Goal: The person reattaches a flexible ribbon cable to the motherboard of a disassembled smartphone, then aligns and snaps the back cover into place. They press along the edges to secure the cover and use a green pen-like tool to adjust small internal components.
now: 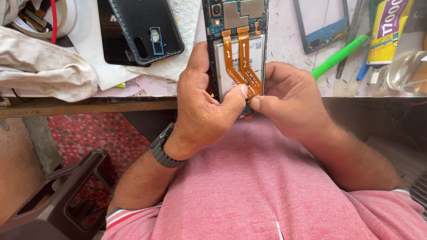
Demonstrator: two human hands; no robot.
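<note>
An opened phone (238, 26) with its back off lies at the near edge of the workbench (284, 49), showing a silvery battery, a circuit board and two orange flex ribbons (242, 62). My left hand (202, 102) wraps around the phone's lower left side, thumb pressed on the lower end of the ribbons. My right hand (289, 100) holds the lower right corner, with thumb and fingertip pinched at the ribbon ends beside the left thumb. The phone's bottom edge is hidden by both hands.
A black phone case (147, 26) lies on white paper at the back left, a crumpled cloth (44, 66) beside it. A phone frame (322, 26), a green tool (340, 55), a yellow tube (391, 31) and a clear container (407, 71) sit right. A dark stool (58, 200) stands lower left.
</note>
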